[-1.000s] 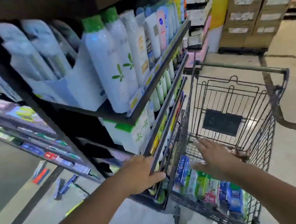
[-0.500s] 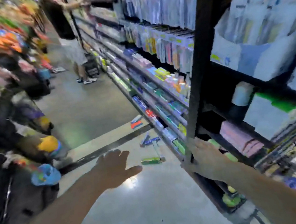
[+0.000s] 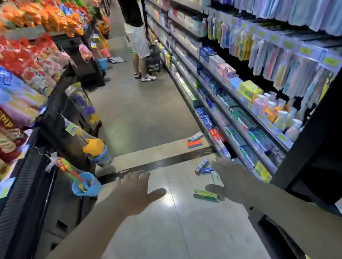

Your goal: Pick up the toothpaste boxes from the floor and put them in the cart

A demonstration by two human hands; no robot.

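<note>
Several toothpaste boxes lie on the aisle floor beside the right-hand shelves. A green box (image 3: 205,195) is nearest, just left of my right hand (image 3: 229,178). A blue-and-white box (image 3: 201,166) and a blue box (image 3: 207,170) lie a little farther off. Beyond the dark floor stripe sit an orange-and-blue box (image 3: 194,143) and a pale box (image 3: 195,136). My left hand (image 3: 137,190) hovers with fingers spread over bare floor, holding nothing. My right hand is also spread and holds nothing. The cart is out of view.
Shelves of toothpaste and toothbrushes (image 3: 237,87) line the right side. Snack racks (image 3: 2,88) and hanging toys (image 3: 84,183) line the left. A person (image 3: 134,23) stands farther down the aisle beside a black basket (image 3: 153,60). Grey polished floor (image 3: 141,116) runs between.
My view swung left from the cart to the aisle. Both hands left the cart and shelf edge and now reach forward, spread, toward the boxes on the floor.
</note>
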